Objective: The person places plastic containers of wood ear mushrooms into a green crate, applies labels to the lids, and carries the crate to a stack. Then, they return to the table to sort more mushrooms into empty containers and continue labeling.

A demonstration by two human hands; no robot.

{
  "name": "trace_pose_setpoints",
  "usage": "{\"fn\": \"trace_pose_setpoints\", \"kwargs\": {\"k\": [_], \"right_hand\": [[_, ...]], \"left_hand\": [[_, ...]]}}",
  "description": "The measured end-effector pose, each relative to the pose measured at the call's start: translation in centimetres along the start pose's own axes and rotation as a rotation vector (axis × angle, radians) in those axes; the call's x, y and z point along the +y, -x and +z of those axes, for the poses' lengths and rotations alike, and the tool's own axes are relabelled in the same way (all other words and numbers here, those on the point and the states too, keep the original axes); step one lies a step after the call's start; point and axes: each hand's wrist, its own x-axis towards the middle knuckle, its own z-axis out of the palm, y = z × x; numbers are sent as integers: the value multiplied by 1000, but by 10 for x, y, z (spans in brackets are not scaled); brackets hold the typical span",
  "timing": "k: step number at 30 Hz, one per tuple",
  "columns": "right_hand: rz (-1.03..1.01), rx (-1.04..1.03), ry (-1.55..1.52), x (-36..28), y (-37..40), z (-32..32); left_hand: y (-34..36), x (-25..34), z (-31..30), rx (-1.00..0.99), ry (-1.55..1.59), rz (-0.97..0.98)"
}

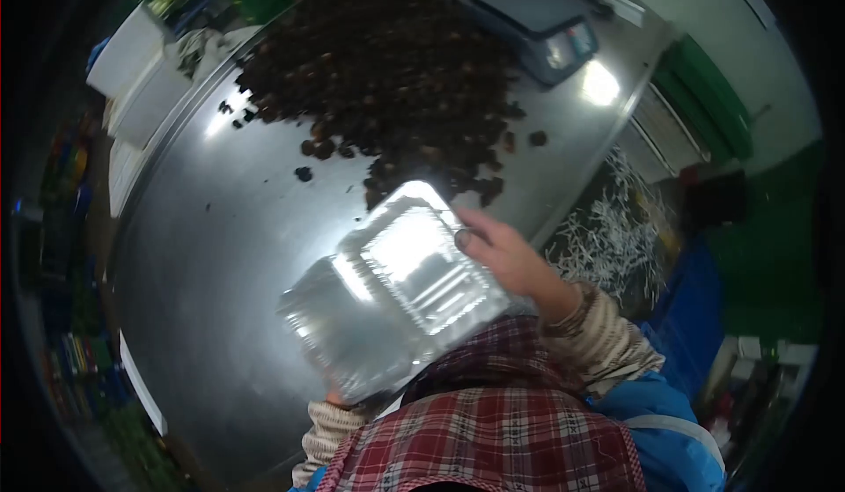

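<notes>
A clear plastic clamshell container (352,338), its two halves spread apart, is held over the near edge of the metal table (202,272). My right hand (502,250) grips its right side, with the thumb on top and the other fingers partly hidden. At the container's lower left, only a small part of my left hand (334,393) shows; its fingers are hidden behind the plastic. Beyond the container lies a big heap of small dark brown pieces (378,69), with a few loose ones at its edges.
A digital scale (541,25) stands at the back right of the table. White foam boxes (145,96) are at the left edge. To the right are shredded white strips (616,237), a green bin (704,96) and a blue container (687,307).
</notes>
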Motion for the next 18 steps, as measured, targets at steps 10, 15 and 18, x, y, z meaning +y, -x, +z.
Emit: {"fn": "trace_pose_setpoints", "kwargs": {"k": [10,15,18], "right_hand": [[257,116,203,134,141,-50],[534,163,93,277,267,-111],[738,396,48,338,388,-151]], "left_hand": [[13,-34,8,355,-552,393],[29,-63,11,545,-702,539],[31,-64,8,690,-942,680]]}}
